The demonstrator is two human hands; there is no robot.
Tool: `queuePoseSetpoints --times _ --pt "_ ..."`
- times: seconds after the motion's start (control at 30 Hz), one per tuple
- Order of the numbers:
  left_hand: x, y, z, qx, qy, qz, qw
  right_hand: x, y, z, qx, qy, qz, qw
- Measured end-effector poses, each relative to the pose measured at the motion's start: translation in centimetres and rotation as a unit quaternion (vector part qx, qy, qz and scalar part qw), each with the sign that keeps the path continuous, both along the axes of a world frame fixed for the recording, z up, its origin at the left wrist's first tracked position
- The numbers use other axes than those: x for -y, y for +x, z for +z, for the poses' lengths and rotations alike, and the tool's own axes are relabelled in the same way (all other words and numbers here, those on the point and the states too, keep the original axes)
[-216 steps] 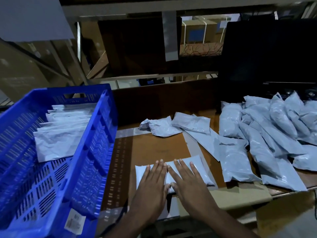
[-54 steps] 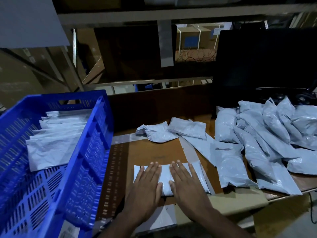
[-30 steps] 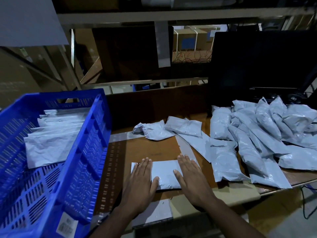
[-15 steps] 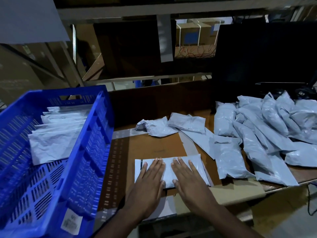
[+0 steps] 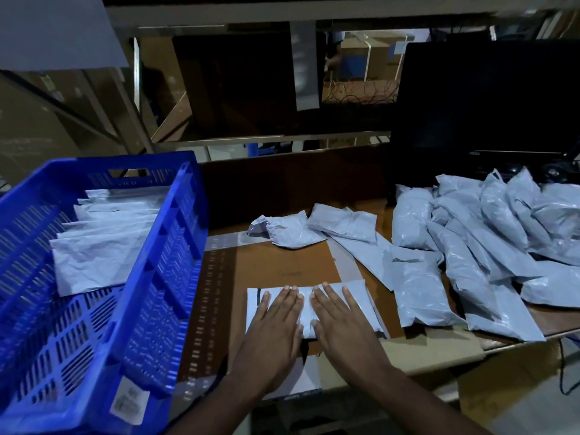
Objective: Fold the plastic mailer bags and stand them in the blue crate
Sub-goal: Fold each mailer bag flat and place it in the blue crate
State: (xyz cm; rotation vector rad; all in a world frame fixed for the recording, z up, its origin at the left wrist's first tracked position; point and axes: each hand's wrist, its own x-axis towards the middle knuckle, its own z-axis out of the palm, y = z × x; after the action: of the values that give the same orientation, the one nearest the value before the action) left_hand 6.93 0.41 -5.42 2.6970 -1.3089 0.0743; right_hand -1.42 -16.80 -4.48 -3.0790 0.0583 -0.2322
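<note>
A pale grey folded mailer bag lies flat on the brown table near its front edge. My left hand and my right hand press on it side by side, palms down, fingers straight. The blue crate stands tilted at the left, with several folded bags leaning in a row at its far end. A heap of stuffed grey mailer bags covers the right of the table, and two crumpled ones lie behind my hands.
A dark monitor stands at the back right behind the heap. Metal shelving with cardboard boxes rises beyond the table. A strip of bare table lies between the crate and the heap.
My hands spread apart over the bag a second ago, then came back together at its middle. The bag stays flat in the same place.
</note>
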Motion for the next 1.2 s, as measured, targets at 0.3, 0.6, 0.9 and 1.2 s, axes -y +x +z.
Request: queuePoseSetpoints --times 0.3,0.6,0.9,1.2 --pt "-1.0 -1.0 1.6 -0.065 -0.173 0.028 0.982 1.2 -1.0 0.6 0.048 0.172 0.032 0.983" --pt "-1.5 -1.4 1.8 -0.015 -0.189 0.044 0.981 0.7 -1.4 -0.8 0.111 0.067 -0.003 0.992" --pt "-1.4 -1.8 2.4 -0.017 -0.17 0.063 0.983 0.4 -1.7 0.0 0.088 0.056 -0.008 0.995" --pt "0.6 0.4 5.6 -0.005 -0.141 0.102 0.985 1.0 0.1 2.9 0.049 0.149 -0.062 0.986"
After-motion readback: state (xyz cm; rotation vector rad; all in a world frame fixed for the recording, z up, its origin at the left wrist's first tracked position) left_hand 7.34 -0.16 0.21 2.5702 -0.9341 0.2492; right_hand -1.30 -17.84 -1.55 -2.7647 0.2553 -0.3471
